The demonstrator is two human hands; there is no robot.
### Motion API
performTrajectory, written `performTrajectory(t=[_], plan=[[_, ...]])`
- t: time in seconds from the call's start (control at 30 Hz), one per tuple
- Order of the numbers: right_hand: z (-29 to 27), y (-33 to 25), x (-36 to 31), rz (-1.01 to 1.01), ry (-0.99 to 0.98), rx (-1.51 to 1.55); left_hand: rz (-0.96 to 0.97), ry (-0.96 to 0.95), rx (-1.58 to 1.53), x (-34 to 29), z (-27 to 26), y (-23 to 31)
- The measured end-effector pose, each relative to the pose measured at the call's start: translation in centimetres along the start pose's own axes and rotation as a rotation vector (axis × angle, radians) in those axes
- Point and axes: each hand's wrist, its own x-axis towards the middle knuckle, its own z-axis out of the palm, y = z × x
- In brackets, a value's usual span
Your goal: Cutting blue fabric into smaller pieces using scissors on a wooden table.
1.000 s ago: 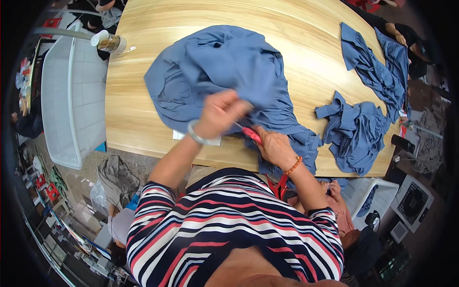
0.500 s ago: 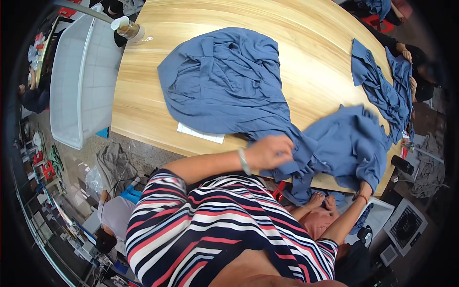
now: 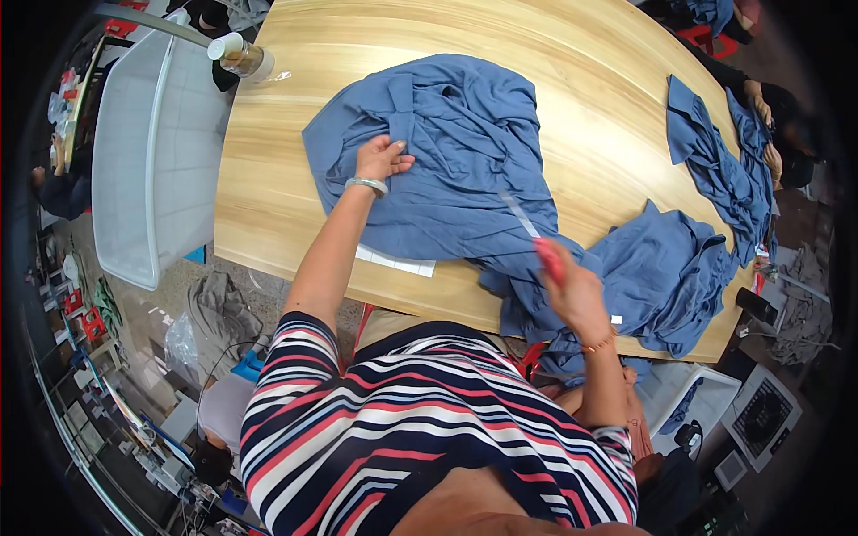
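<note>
A crumpled blue garment (image 3: 465,134) lies across the middle of the table, with a sewn band (image 3: 400,103) on its upper face. My left hand (image 3: 382,159), wearing a pale bangle, is at the lower end of that band, fingers closed on the cloth. In my right hand (image 3: 576,295) is a red-handled tool (image 3: 549,261) with a long thin metal blade, blurred by motion; its exact kind is unclear. The blade points up and left over the garment. More bunched blue cloth (image 3: 657,268) lies beside my right hand, with a small white tag on it.
A white paper sheet (image 3: 393,260) sticks out under the garment. A capped jar (image 3: 239,55) stands at the table's far left corner, beside a large white bin (image 3: 134,152). At right, another person's hands (image 3: 764,116) hold blue cloth (image 3: 706,152). A dark phone-like object (image 3: 755,306) sits near the right edge.
My left hand has moved left and away from me onto the garment's band. My right hand has come from the right-hand cloth toward the middle and now shows the red-handled tool.
</note>
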Motion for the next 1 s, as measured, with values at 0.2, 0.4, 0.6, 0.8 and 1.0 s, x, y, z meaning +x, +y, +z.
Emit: performTrajectory(t=[0.2, 0.4, 0.6, 0.8, 1.0], plan=[[5.3, -6.7, 8.2, -0.129, -0.089, -0.071, -0.177, -0.088, -0.182, 1.0, -0.4, -1.0], [6.7, -6.9, 9.7, -0.241, -0.195, -0.169, -0.184, -0.156, -0.293, 1.2, -1.2, -1.8], [6.1, -5.5, 7.8, -0.212, -0.214, -0.090, -0.019, -0.153, 0.069, -1.3, -2.3, -1.4], [5.8, -4.8, 6.8, -0.173, -0.189, -0.071, 0.844, -0.011, 1.351, -8.4, -8.6, -0.2], [6.4, -5.5, 6.5, -0.243, -0.196, -0.084, 0.720, -0.109, 1.290, -7.4, -8.9, -0.3]])
